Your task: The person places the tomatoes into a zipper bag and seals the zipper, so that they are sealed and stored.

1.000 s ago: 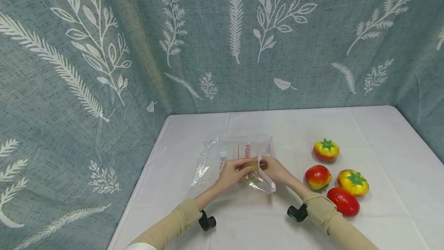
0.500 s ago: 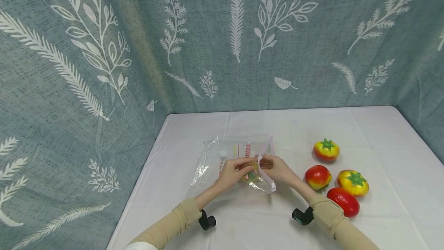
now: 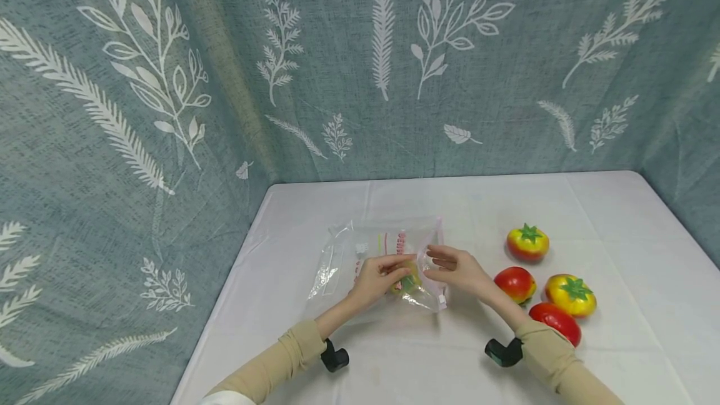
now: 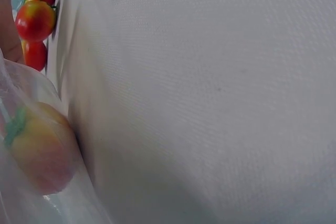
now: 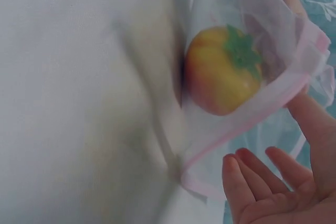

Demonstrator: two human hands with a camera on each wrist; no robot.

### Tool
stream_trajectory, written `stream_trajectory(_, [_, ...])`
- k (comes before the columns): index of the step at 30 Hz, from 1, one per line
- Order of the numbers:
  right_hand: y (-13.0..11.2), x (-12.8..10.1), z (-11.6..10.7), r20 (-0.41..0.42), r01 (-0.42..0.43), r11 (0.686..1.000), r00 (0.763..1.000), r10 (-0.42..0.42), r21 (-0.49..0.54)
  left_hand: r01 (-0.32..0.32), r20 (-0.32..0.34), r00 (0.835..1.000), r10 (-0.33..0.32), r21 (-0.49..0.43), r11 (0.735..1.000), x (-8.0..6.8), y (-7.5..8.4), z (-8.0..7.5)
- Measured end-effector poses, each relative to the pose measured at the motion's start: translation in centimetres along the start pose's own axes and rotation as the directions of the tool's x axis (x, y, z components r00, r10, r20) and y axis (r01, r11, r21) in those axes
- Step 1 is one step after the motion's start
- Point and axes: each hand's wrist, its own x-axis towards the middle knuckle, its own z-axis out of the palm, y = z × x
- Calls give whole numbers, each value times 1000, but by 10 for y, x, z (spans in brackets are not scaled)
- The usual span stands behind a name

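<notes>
A clear zip bag (image 3: 345,261) with a pinkish zip edge lies on the white table, its mouth toward the right. My left hand (image 3: 371,281) pinches the bag's upper film near that mouth. Inside sits a yellow-and-red tomato (image 5: 215,77) with a green leafy top; the left wrist view shows the same tomato (image 4: 47,150) through the film. My right hand (image 3: 460,272) is at the mouth, holding nothing, its fingers loosely extended. In the right wrist view the right hand's fingers (image 5: 239,187) are outside the pink edge, and one digit is close to it; contact is unclear.
Right of the bag are a yellow-red tomato (image 3: 529,244) at the back, a red-yellow one (image 3: 515,285), another yellow one (image 3: 570,295) and a long red fruit (image 3: 555,322) partly behind the right forearm. A patterned curtain (image 3: 337,67) stands behind the table (image 3: 478,205).
My right hand has drawn back from the bag's mouth toward the right and loosened its fingers, leaving the tomato inside. The left hand has stayed on the bag.
</notes>
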Motion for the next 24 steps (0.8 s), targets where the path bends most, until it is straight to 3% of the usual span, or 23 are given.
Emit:
stream_trajectory(5, [-1,-5,-7,-13,2,1000,1000,-2,0,-2,10,1000,2,9,1000,-2,15,-1])
stream_trajectory(12, [-2,-10,-14,-31,6,1000,999,-5,21,25,-4,1000,-26,-9,1000,2,-10,1])
stream_trajectory(24, [-4,-18,-23,-61,-24,998,998,28,63,13,-12,1000,-13,-14,1000,3,-16,2])
